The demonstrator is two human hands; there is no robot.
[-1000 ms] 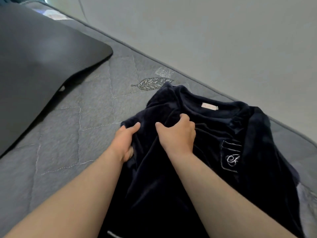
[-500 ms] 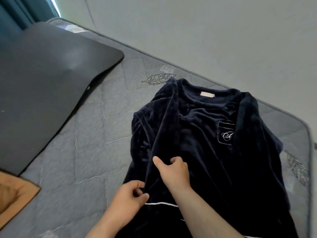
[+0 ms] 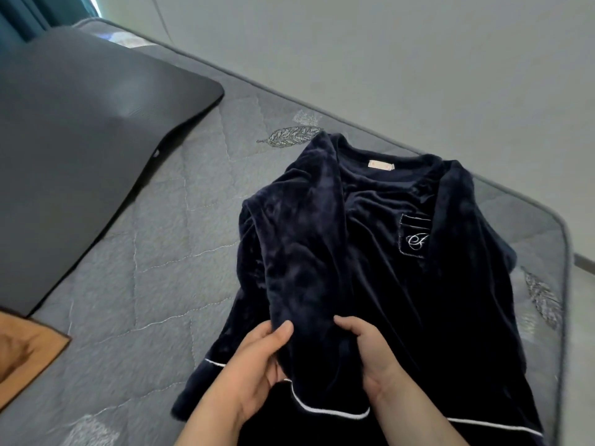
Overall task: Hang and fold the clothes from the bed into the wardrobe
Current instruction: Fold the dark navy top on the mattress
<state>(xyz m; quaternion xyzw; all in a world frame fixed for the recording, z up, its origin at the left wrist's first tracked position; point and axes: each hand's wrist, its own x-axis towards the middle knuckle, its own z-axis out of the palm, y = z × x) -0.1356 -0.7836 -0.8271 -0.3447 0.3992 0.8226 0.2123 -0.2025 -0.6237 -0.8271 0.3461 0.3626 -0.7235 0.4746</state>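
Navy pyjama top (image 3: 386, 300), one garment only, lies face up on the bed (image 3: 154, 268), its collar toward the wall (image 3: 386, 59) and its hem toward the person. It is a plush, dark blue piece with one pink neck label (image 3: 381, 165), one chest pocket (image 3: 415, 235) carrying a stitched white monogram, and thin white piping (image 3: 331, 413) along the lower edges. One sleeve (image 3: 302, 252) is folded inward across the front of the top, and both hands hold its end. The left hand (image 3: 254, 371) grips the sleeve's left edge, thumb on top and the other fingers (image 3: 257, 336) tucked underneath the cloth. The right hand (image 3: 373, 358) clasps the opposite edge, its fingers curled down onto the fabric. The two hands sit near each other with a band of sleeve between them. The bed's grey quilted cover shows two clear leaf motifs: one leaf (image 3: 289, 136) just beside the collar, a second near the right edge. One black mat (image 3: 80, 140) lies on the bed well to the left of the top. One orange-brown cloth (image 3: 25, 352) pokes in at the lower left, partly under the mat's corner. A teal curtain (image 3: 25, 14) hangs at the top left.
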